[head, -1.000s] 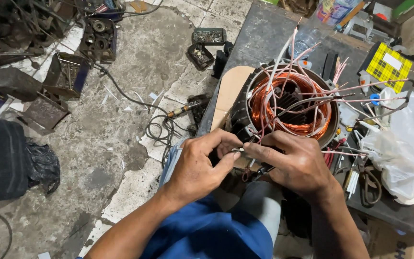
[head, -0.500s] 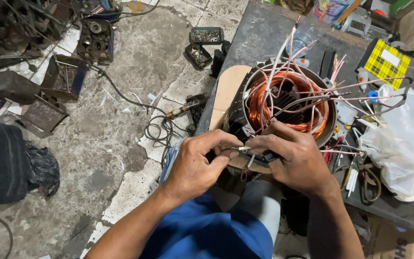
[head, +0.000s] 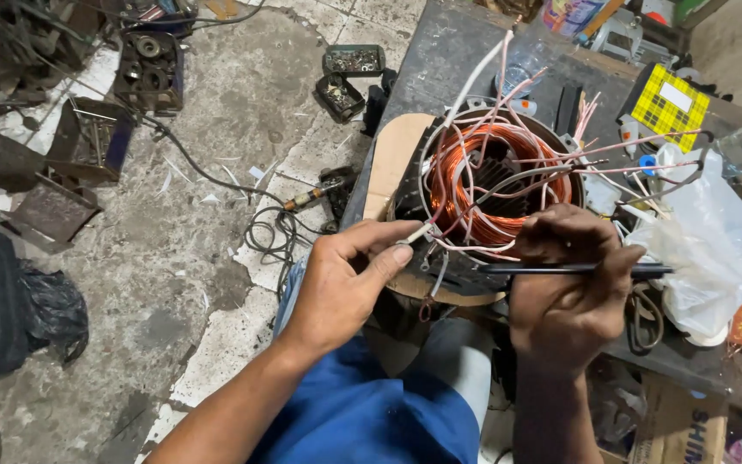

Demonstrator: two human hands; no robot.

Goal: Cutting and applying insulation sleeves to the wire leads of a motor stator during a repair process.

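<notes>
- Pinching a white lead (head: 416, 232) between thumb and forefinger, the left hand (head: 345, 279) sat at the near-left rim of the stator (head: 495, 185).
- Right hand (head: 568, 288) was closed around a thin dark rod (head: 577, 269), held level just near of the copper windings (head: 453, 185).
- Stator rested on cardboard (head: 392, 159) at the bench's (head: 448, 51) near edge; white bag (head: 706, 241) lay to the right.

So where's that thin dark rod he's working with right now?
The thin dark rod lies level in the right hand, right of centre in the head view, just below the copper-wound motor stator and beside the white plastic bag.
</notes>
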